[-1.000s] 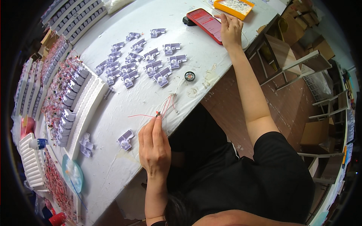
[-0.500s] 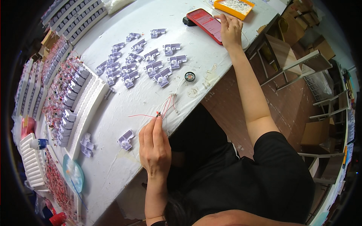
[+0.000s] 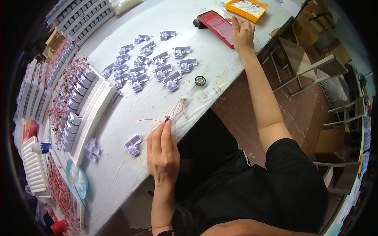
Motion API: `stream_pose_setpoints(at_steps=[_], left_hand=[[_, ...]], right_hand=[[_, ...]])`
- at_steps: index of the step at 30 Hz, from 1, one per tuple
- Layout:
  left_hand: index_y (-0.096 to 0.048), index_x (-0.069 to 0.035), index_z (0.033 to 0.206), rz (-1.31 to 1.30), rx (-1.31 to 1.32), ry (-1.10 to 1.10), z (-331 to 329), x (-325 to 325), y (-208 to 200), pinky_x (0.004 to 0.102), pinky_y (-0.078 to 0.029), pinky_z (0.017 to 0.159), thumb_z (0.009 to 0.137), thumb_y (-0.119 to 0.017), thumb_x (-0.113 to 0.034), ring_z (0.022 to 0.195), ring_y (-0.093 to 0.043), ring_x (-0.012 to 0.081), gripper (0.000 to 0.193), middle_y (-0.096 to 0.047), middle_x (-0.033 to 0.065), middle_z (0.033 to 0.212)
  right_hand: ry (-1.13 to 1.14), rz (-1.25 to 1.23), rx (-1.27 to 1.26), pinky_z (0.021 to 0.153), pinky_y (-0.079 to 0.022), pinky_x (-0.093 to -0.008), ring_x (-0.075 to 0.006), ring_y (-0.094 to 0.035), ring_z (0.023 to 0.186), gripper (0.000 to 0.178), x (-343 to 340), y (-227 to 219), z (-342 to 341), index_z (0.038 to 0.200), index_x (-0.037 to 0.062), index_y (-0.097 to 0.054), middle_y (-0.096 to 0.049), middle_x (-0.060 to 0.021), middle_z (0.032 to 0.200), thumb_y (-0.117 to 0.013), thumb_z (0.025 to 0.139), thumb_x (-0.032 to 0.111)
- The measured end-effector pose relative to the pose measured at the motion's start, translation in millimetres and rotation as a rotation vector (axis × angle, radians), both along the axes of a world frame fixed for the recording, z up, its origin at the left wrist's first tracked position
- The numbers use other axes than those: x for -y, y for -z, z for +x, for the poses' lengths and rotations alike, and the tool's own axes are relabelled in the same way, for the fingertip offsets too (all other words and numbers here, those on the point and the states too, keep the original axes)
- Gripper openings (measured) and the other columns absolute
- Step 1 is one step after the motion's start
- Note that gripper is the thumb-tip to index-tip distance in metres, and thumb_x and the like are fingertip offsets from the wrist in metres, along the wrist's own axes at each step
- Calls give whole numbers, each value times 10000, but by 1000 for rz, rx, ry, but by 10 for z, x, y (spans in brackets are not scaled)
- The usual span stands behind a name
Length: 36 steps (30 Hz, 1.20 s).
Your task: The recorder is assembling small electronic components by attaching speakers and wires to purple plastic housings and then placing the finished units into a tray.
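Between the fingertips of my left hand [image 3: 163,153] is a small black electronic part [image 3: 167,118], closed in a pinch near the table's front edge. Thin red and white wires [image 3: 180,107] trail from it over the tabletop. A small round black speaker [image 3: 200,81] lies just beyond them. My right hand [image 3: 243,36] is at the right edge of a red-cased phone [image 3: 217,28], its fingers loosely bent and apart, one reaching toward the screen. Whether that finger touches the glass I cannot tell. The phone leans on a black stand [image 3: 199,24].
Several pale purple plastic housings [image 3: 161,71] lie across the table [image 3: 114,173], with one housing [image 3: 133,145] near my left hand. White foam trays [image 3: 96,106] of wired parts line the left side, by a teal dish [image 3: 76,179]. A yellow tray [image 3: 247,9] stands beyond the phone.
Both hands keep their places, the left still pinching the small part. The whole scene has shifted slightly to the right in the picture.
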<state>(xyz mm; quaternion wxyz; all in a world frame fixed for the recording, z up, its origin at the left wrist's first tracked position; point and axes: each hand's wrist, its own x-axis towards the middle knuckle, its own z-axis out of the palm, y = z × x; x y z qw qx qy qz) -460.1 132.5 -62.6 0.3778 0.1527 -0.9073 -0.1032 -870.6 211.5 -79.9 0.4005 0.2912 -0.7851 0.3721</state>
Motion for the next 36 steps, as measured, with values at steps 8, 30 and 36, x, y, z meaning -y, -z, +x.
stream_pose_setpoints(at_steps=[8,30,36], left_hand=[[-636,41,1149,-25,5,3,8,20,19,370,-543,803,808,-645,108,929,-643,301,348,-659,152,1072],[-643,17,1121,-8,-20,15,39,42,28,374,-543,806,790,-664,117,927,-645,302,347,-651,144,1048],[-644,10,1126,-1,-26,13,36,41,25,377,-541,812,788,-662,114,928,-644,305,354,-651,144,1049]], right_hand=[[-27,35,4,1005,-365,-432,-306,-486,1083,478,9,-7,-15,1025,158,-764,-648,-119,1043,-405,1034,473],[-53,73,188,1076,-319,-442,-328,-433,1174,554,-24,-68,38,1101,152,-759,-594,-159,1153,-356,1034,527],[-33,67,199,1077,-325,-442,-329,-437,1183,575,-27,-63,11,1097,119,-757,-584,-162,1170,-370,1026,539]])
